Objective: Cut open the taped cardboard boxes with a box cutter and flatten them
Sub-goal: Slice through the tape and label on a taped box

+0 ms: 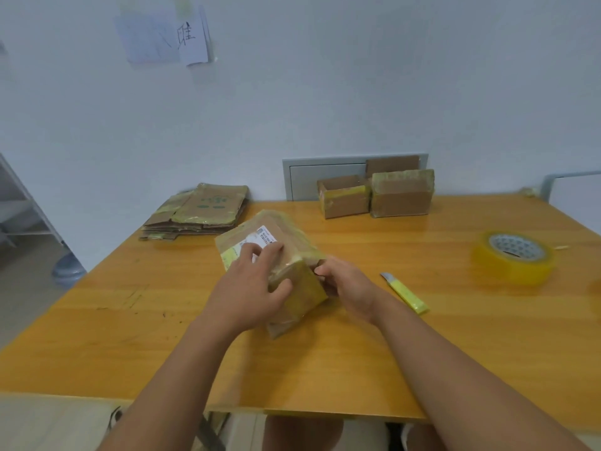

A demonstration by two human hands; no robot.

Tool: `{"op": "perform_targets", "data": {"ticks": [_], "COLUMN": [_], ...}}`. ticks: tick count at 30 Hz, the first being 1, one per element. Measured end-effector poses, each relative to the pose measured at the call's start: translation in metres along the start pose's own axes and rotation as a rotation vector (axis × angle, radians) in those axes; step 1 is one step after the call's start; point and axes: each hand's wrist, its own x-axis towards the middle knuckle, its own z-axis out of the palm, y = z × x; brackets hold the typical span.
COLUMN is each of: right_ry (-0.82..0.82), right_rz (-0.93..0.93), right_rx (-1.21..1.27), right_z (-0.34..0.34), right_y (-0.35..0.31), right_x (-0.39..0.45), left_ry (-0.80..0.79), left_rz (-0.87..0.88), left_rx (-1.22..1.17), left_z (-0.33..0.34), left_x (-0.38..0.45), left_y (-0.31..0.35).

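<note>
A taped cardboard box [276,255] at the table's [325,369] middle is held by the left hand [253,288] on top and the right hand [344,284] at its end. The box cutter [405,292] lies unheld just beside them. A stack of flattened boxes [198,213] is done; two boxes [377,195] wait (one already open).

left hand [250,288]: showing bare, wearing no glove or ring.
right hand [349,288]: showing bare, wearing no glove.
forearms: showing bare to the frame's lower edge, no sleeve reaching them.
wrists: wearing no watch or band.
</note>
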Motion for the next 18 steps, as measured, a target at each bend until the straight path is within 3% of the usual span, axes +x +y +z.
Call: {"op": "perform_targets", "data": {"ticks": [3, 5, 8, 13, 18], "right_ry": [0.071, 0.151, 0.045, -0.152, 0.029], "right_rz": [-0.052, -0.108, -0.103, -0.064, -0.472], "right_rx": [-0.177, -0.498, -0.807, -0.851, -0.826], "right_z": [0.012, 0.020, 0.032, 0.046, 0.051], "right_y": [-0.010, -0.016, -0.027, -0.047, -0.053], "right_x": [-0.001, 0.001, 0.002, 0.003, -0.001], "left_ry": [0.031, 0.042, 0.024, 0.066, 0.266], "left_rz": [-0.097, -0.166, -0.195, -0.293, -0.379], "left_rx": [-0.119, -0.188, -0.294, -0.328, -0.457], "left_z": [-0.007, -0.012, -0.020, -0.032, -0.024], "left_x": [-0.012, -0.020, -0.030, -0.031, -0.038], "left_y": [-0.012, -0.018, -0.023, -0.022, -0.020]}}
